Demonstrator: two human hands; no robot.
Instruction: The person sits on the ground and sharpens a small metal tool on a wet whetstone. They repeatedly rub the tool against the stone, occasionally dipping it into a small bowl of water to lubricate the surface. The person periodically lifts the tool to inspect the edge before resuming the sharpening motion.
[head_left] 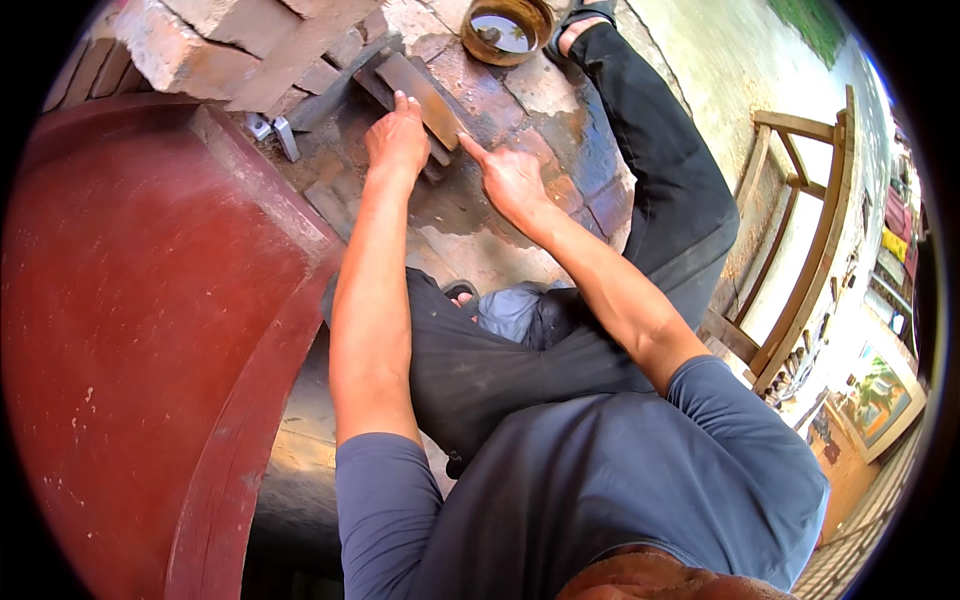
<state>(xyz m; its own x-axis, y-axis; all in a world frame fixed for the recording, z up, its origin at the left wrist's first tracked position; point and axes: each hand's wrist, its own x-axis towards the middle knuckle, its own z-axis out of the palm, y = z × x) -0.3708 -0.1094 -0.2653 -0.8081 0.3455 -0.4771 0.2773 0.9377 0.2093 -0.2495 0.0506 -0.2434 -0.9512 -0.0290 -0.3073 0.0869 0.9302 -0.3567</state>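
At the fingertips of both hands: one brown rectangular slab, lying flat over a darker block, ahead of the body.
Long axis of slab: slanted, from the far left to the near right, so it crosses the line of the left forearm.
Left hand: the nearer one to the slab's middle; its index finger is stretched and lies on the slab from the left side, other fingers partly bent; whether they grip underneath, I cannot tell.
Right hand: index finger stretched, its tip at the near right end of the slab; other fingers look curled, and if they hold something, I cannot tell.
Brick paving: carries block and slab toward its left edge, close to stacked bricks; partly wet.
Far edge of paving: round bowl with liquid, beside the sandalled right foot.
Left of the arms: red panel.
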